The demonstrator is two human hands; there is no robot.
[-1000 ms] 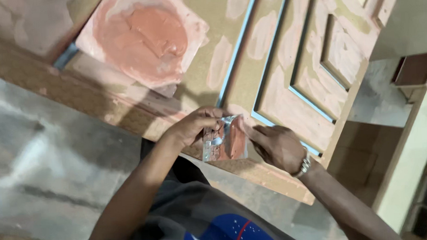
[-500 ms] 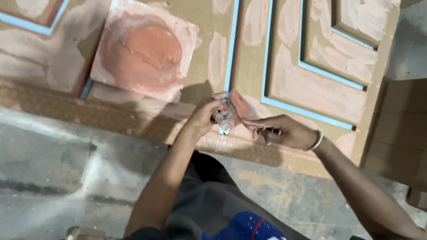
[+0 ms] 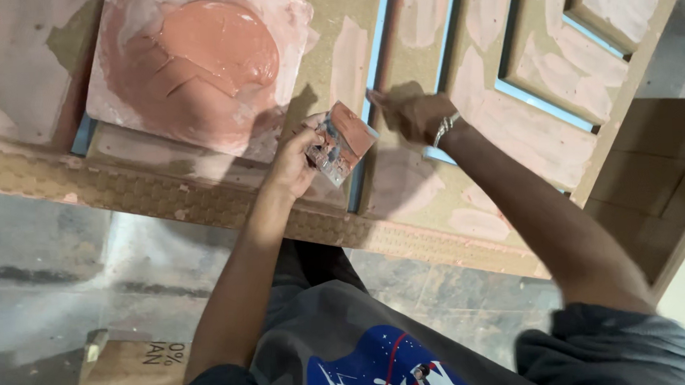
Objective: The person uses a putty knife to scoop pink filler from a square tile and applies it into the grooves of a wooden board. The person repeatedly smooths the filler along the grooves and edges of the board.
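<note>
The left hand (image 3: 291, 162) is curled around a small flat card smeared with pinkish-red putty (image 3: 340, 142). The fingers pinch the card's edge and hold it tilted up, just above the big brown wooden door panel with light blue strips in its grooves (image 3: 508, 108). The door panel lies flat under both hands, like a bench top.

The right hand (image 3: 412, 116) is just beside the card, a little further away from the person. It is partly open, with one finger stretched out and its tip touching a blue groove in the door. It is a bit blurry, and it holds nothing that I can see. A silver bracelet (image 3: 445, 126) sits on that wrist.

Up and to the left of the left hand is a square board with a round heap of pinkish-red putty (image 3: 198, 64) on it. It rests on the door panel.

Pale pink patches of putty are spread over the wood all around the right hand.

Below the hands, past the door's edge, is the grey concrete floor (image 3: 68, 251). A brown cardboard piece (image 3: 127, 375) lies there, near the left elbow.
</note>
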